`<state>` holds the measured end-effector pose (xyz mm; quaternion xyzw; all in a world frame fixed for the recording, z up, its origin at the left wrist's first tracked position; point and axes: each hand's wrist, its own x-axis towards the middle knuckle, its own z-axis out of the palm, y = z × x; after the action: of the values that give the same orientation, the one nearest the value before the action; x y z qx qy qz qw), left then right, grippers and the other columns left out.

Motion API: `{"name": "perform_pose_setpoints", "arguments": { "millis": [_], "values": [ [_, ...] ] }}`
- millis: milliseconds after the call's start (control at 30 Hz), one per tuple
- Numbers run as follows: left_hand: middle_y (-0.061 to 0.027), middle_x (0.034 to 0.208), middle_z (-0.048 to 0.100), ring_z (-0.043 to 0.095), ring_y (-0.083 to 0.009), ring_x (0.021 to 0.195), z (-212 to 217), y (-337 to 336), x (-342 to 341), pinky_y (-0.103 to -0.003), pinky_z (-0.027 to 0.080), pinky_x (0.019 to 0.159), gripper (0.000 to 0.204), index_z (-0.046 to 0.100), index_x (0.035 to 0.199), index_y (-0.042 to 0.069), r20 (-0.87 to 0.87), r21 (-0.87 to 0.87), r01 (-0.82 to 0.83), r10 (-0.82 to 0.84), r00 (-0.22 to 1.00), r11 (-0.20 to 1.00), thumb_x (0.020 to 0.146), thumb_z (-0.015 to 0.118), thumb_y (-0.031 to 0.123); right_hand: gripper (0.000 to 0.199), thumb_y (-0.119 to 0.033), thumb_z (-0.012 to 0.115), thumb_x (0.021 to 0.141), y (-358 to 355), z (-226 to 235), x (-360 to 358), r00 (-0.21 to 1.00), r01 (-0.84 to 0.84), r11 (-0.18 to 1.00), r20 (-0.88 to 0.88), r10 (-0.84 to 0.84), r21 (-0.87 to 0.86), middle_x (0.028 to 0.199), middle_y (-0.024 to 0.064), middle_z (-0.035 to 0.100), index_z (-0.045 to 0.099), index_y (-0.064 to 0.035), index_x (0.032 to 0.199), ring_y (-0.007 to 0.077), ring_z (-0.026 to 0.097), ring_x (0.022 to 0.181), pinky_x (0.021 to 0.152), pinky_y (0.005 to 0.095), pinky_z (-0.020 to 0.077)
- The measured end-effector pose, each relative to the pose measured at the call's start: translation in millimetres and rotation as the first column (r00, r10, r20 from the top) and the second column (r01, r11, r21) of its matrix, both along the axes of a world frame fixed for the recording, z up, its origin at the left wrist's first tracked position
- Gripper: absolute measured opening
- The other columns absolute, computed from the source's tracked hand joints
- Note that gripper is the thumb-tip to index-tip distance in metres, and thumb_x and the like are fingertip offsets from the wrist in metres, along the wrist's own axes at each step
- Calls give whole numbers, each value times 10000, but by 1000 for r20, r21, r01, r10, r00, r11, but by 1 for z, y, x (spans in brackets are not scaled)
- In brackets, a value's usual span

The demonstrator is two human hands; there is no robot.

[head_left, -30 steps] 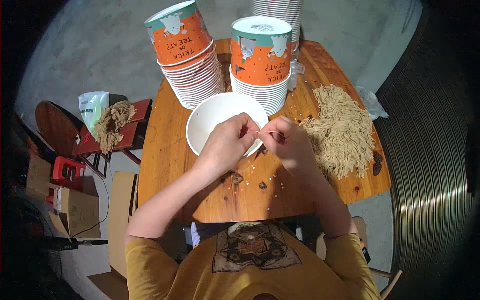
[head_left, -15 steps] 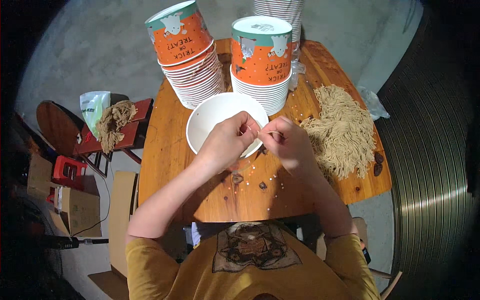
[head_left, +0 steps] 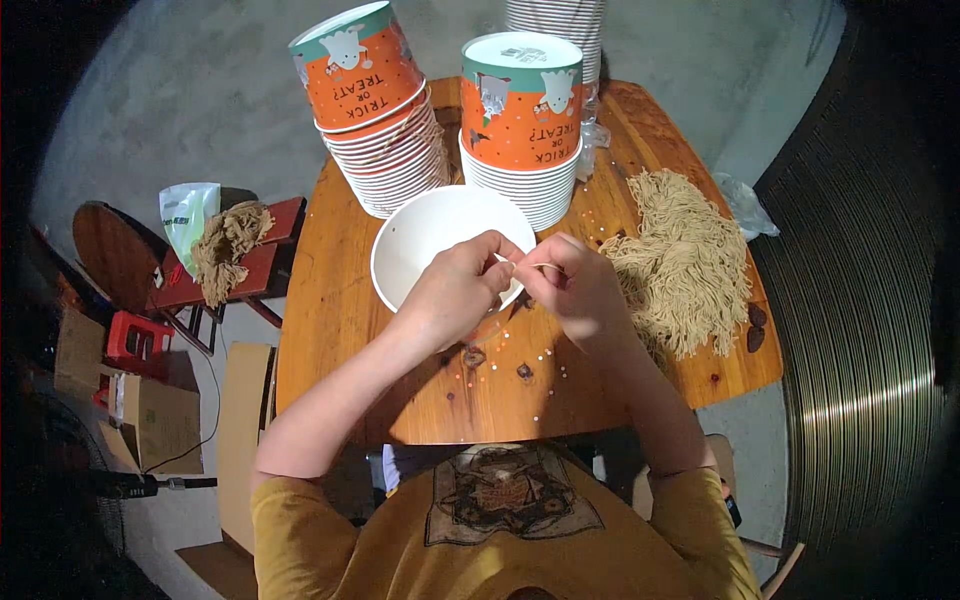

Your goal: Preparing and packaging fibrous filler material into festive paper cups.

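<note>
My left hand [head_left: 455,288] and my right hand [head_left: 575,285] meet over the near rim of a white paper bowl [head_left: 430,235] on a wooden table [head_left: 330,330]. Both pinch a thin tan string [head_left: 527,266] stretched between their fingertips. A big heap of the same tan strings [head_left: 680,265] lies just right of my right hand. Behind the bowl stand two tilted stacks of orange and green paper bowls, one on the left [head_left: 375,110] and one on the right [head_left: 522,125].
Small dark bits [head_left: 472,355] and tiny specks dot the table near its front edge. To the left, a red stool [head_left: 270,265] carries a bundle of tan string [head_left: 225,245] and a white bag [head_left: 185,215]. Cardboard boxes [head_left: 150,420] sit on the floor.
My fingers have shifted slightly on the string; both hands stay at the bowl's rim. Nothing else has moved.
</note>
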<state>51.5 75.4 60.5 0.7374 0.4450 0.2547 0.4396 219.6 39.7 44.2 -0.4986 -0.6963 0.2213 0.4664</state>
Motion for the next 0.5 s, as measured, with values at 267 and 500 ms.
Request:
{"name": "perform_pose_setpoints", "arguments": {
  "millis": [267, 500],
  "values": [
    [-76, 720, 609, 568, -136, 638, -8, 4, 1, -292, 471, 597, 144, 578, 927, -6, 73, -22, -15, 16, 997, 1000, 918, 522, 126, 85, -114, 641, 823, 2, -3, 3, 999, -42, 998, 5, 42, 56, 670, 73, 500, 591, -51, 798, 205, 513, 565, 541, 333, 429],
    [-57, 743, 582, 552, -121, 680, -11, 5, 4, -275, 462, 614, 94, 556, 922, 5, 162, 9, -53, 51, 985, 999, 882, 547, 89, 54, -17, 639, 825, 3, -9, 2, 998, -26, 999, -62, 28, 27, 719, 12, 494, 589, -19, 846, 73, 437, 601, 549, 238, 376]
  ]
}}
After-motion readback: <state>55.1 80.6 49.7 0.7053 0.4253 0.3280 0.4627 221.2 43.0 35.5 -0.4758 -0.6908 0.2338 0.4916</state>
